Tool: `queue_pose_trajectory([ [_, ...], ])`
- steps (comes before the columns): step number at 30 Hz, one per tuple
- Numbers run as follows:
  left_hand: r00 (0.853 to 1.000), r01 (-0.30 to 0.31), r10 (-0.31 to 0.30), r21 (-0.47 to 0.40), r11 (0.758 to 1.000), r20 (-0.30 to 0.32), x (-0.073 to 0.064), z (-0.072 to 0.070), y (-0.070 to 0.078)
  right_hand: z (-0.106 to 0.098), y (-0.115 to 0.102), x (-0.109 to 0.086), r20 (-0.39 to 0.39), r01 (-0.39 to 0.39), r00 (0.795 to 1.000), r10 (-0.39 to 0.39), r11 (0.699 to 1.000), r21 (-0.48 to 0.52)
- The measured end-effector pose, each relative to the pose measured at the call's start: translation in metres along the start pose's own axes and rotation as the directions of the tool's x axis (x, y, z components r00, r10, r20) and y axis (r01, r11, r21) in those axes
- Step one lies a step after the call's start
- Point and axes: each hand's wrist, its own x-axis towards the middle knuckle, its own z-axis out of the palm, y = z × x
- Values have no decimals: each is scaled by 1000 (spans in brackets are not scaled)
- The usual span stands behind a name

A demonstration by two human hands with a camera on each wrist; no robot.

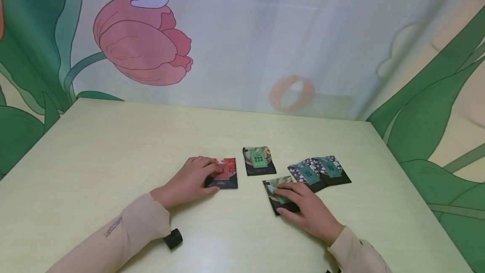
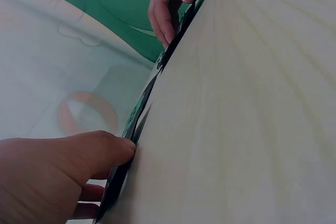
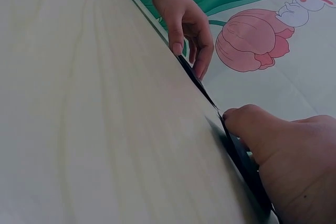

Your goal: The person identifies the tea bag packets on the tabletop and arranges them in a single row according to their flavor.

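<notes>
Several flat sachets lie on the pale table. My left hand (image 1: 195, 180) holds a red-and-black sachet (image 1: 229, 176), fingers bent over its face and thumb by its near edge. To the right, my right hand (image 1: 308, 210) holds a green-labelled black sachet (image 1: 273, 193) with fingers across the top and thumb at the near side. The right wrist view shows that sachet's dark edge (image 3: 244, 169) beside the thumb, a shadow under it. Another green-labelled sachet (image 1: 259, 161) lies behind, between the hands. The palms' undersides are hidden.
Two blue-labelled floral sachets (image 1: 307, 175) (image 1: 333, 169) overlap beyond the right hand. A black wrist strap piece (image 1: 173, 239) hangs at the left sleeve. The table (image 1: 151, 129) ends at a printed curtain (image 1: 235, 54) with flowers and leaves.
</notes>
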Motion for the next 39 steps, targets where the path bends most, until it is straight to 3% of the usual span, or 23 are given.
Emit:
queue_pose_trajectory([
  [22, 1000, -26, 27, 23, 999, -8, -22, -4, 2, 0, 0, -1, -32, 36, 999, -36, 999, 5],
  [39, 1000, -9, 9, 13, 1000, 0, -39, -9, 4, 1, 1, 0, -27, 28, 999, -27, 999, 27],
])
